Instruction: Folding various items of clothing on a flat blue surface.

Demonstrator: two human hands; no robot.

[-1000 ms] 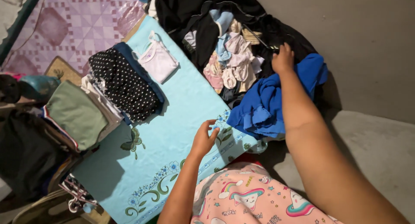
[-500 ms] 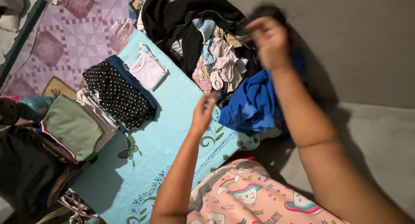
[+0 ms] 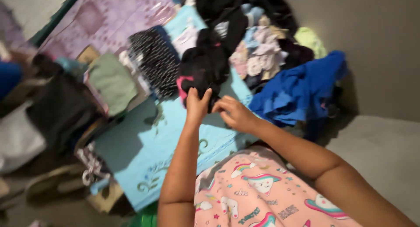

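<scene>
The left hand [image 3: 197, 105] holds up a black cloth [image 3: 203, 67] with a pink edge, and its fingers are closed on the bottom of it. The right hand [image 3: 234, 113] is just beside the left one, with its fingers bent and touching the same cloth; the picture is too blurry to tell if it grips. The cloth hangs above a light blue mat [image 3: 148, 141] with a flower border. A blue cloth [image 3: 302, 89] lies in a heap to the right. Behind the hands is a pile of small pale clothes [image 3: 258, 56]. On the left sit folded things: a black dotted cloth [image 3: 151, 63] and a green cloth [image 3: 113, 81]. The person wears pink pants [image 3: 258, 194] with rainbows.
</scene>
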